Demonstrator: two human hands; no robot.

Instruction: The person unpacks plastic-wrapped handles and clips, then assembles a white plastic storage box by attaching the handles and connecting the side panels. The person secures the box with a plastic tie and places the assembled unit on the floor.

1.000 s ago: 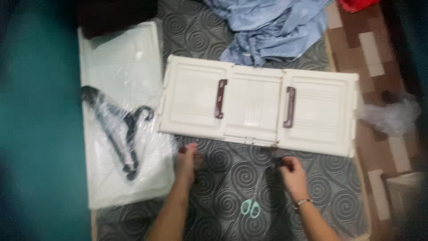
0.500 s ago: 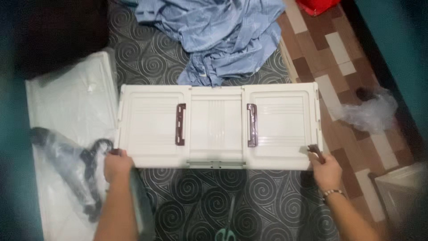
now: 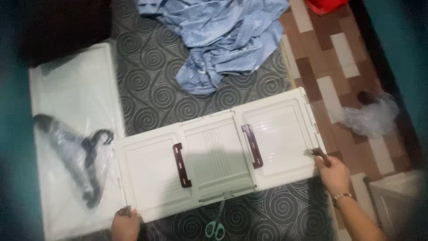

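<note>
Now, by parts — as things lie:
Panel: the cream plastic panel (image 3: 218,163) with two dark brown handles (image 3: 182,165) lies tilted on the grey swirl-patterned mat (image 3: 151,76), its left end overlapping a white sheet (image 3: 76,102).
Left hand: the left hand (image 3: 125,224) has its grip clamped on the panel's near left corner.
Right hand: the right hand (image 3: 332,172) has its fingers closed on the far right edge, by a small dark fitting.
Around: scissors (image 3: 215,227) lie just under the near edge; bagged black hangers (image 3: 78,154) rest on the sheet; a crumpled blue cloth (image 3: 223,35) lies beyond.
Doing it well: I judge both ends should rise together, kept level — clear of the scissors.
</note>
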